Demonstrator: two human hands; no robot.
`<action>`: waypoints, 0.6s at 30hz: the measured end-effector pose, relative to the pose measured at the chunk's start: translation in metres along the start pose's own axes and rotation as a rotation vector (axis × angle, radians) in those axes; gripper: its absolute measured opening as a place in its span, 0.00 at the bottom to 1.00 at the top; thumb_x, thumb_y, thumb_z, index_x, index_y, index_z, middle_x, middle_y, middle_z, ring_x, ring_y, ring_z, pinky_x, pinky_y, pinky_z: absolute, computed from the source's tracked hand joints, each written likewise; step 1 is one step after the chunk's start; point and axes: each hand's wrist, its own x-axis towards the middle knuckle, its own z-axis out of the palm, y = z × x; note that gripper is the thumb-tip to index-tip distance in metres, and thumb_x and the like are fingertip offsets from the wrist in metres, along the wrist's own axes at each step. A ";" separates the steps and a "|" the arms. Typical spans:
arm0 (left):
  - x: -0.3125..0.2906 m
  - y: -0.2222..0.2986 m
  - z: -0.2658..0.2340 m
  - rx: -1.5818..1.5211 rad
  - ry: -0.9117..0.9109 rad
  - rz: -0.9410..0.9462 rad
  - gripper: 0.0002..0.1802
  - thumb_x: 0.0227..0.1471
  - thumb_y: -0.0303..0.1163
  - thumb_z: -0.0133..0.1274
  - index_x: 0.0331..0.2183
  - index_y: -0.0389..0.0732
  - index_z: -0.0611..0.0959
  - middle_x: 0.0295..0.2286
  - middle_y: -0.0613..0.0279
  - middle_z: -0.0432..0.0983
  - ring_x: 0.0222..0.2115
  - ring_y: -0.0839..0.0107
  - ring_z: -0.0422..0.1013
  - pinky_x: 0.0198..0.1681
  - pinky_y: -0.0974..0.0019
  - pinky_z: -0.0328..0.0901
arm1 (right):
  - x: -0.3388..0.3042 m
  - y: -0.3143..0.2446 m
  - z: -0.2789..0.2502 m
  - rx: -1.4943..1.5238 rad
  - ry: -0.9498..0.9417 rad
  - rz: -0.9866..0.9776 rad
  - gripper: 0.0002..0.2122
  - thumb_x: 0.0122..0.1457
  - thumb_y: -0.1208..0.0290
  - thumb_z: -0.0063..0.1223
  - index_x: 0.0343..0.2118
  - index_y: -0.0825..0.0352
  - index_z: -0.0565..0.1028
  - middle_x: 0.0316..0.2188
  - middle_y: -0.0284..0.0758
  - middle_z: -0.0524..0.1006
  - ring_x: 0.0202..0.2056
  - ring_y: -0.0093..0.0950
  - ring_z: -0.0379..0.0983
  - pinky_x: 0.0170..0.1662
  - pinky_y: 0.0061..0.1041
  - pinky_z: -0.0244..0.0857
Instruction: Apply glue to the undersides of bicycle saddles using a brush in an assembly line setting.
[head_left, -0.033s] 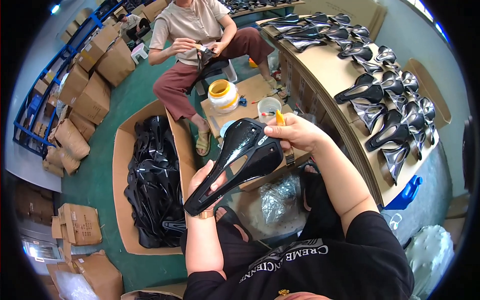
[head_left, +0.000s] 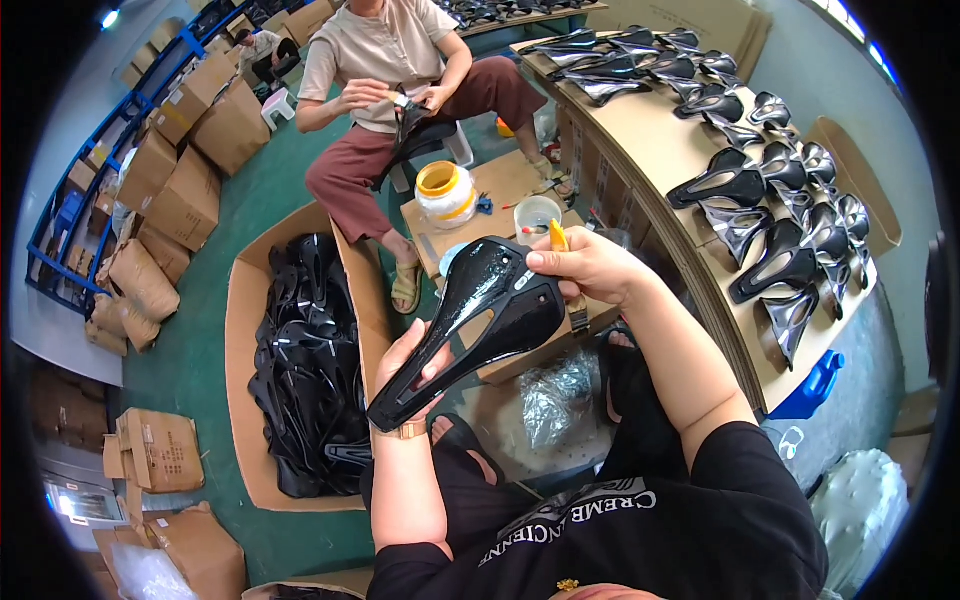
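Nothing has shifted since the earlier frame. Your left hand (head_left: 415, 365) cradles the black saddle (head_left: 470, 325) under its narrow nose; your right hand (head_left: 590, 265) pinches the wide rear, also clasping a yellow tool (head_left: 557, 236). Its long axis climbs lower-left to upper-right. Brown cartons (head_left: 180, 170) stack far left; a yellow-lidded jar (head_left: 445, 195) stands ahead.

Left hand (head_left: 408, 362) mostly hidden under the black saddle shell (head_left: 470, 325); only fingertips and wrist show. Yellow tool (head_left: 558, 236) in right hand (head_left: 590, 265): only its tip visible, kind unclear. Small part held by the seated person (head_left: 400, 90) too small to tell; their head cut off at the top edge. Black shells in the cardboard box (head_left: 240, 400) merge into one mass, uncountable. White tub (head_left: 536, 215) contents unclear.
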 end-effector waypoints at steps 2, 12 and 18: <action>0.004 -0.001 0.009 -0.001 0.214 0.081 0.25 0.64 0.39 0.35 0.51 0.28 0.68 0.20 0.62 0.66 0.15 0.75 0.62 0.16 0.74 0.60 | 0.004 0.005 -0.006 0.221 0.001 -0.079 0.10 0.58 0.63 0.56 0.33 0.65 0.74 0.15 0.23 0.68 0.15 0.12 0.59 0.19 0.14 0.50; 0.009 0.004 0.004 0.076 0.425 0.316 0.19 0.62 0.41 0.41 0.44 0.37 0.77 0.21 0.67 0.66 0.18 0.79 0.61 0.18 0.77 0.59 | 0.043 0.008 -0.060 0.855 0.489 -0.447 0.06 0.59 0.72 0.52 0.34 0.66 0.67 0.30 0.36 0.73 0.31 0.30 0.77 0.26 0.21 0.70; 0.014 0.001 0.000 0.080 0.443 0.280 0.19 0.62 0.40 0.38 0.45 0.38 0.76 0.22 0.67 0.66 0.18 0.78 0.60 0.19 0.76 0.60 | 0.088 0.009 -0.107 1.255 0.639 -0.530 0.11 0.64 0.76 0.38 0.45 0.76 0.56 0.42 0.51 0.67 0.39 0.44 0.75 0.38 0.37 0.76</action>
